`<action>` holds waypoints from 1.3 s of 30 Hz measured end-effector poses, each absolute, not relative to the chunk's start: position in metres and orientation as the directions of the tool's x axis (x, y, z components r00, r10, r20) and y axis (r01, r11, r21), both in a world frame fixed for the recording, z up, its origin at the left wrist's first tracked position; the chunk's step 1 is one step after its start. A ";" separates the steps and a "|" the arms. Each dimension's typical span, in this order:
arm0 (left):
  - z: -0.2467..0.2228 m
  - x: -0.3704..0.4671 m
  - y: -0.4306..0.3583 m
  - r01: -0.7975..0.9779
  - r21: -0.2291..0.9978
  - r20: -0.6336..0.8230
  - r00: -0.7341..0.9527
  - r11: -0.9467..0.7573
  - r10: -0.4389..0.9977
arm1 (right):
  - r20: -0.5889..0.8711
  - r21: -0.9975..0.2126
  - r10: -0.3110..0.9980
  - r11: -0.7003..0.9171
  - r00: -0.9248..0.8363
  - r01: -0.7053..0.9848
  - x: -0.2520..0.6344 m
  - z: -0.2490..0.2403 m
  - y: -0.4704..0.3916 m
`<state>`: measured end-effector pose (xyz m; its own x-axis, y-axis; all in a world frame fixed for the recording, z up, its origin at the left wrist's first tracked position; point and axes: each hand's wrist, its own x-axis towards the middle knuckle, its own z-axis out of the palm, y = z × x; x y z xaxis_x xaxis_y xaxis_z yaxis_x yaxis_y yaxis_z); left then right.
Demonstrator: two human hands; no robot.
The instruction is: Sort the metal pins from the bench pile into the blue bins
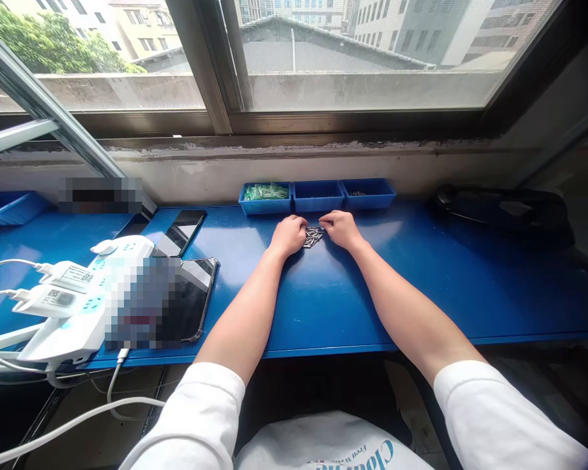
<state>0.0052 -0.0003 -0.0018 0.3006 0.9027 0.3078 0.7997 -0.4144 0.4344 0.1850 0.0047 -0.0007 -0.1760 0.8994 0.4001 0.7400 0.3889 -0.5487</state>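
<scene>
A small pile of dark and silvery metal pieces (313, 237) lies on the blue table (333, 294). My left hand (289, 235) rests at the pile's left edge, its fingers curled together; whatever they may hold is hidden. On the other side, my right hand (342, 228) is closed in a pinch by the upper right of the pile, and anything between its fingertips is too small to name. Just beyond my hands stand three joined blue bins: the left bin (266, 207) holds green packets, while the middle bin (318, 204) and right bin (368, 201) contain small dark pieces.
To the left are a white power strip (115, 274) with plugs and cables, a phone (182, 232) and a larger black device (196, 297). A black bag (509, 212) lies at the right. Another blue tray (10, 209) sits far left, below the window.
</scene>
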 end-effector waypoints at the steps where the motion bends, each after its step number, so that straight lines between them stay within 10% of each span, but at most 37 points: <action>1: -0.002 0.006 -0.001 0.801 0.429 0.311 0.305 -0.419 0.900 | 0.383 -0.557 0.909 0.367 -0.162 0.745 0.184 -0.002 0.006; 18: 0.000 0.008 -0.003 0.791 0.419 0.335 0.321 -0.446 0.886 | 0.172 -0.359 0.958 0.279 -0.231 0.891 0.173 0.004 0.003; 39: 0.002 0.013 -0.005 0.619 0.515 0.550 0.292 -0.593 0.783 | 0.398 -0.481 0.905 0.345 -0.150 0.806 0.177 -0.002 0.003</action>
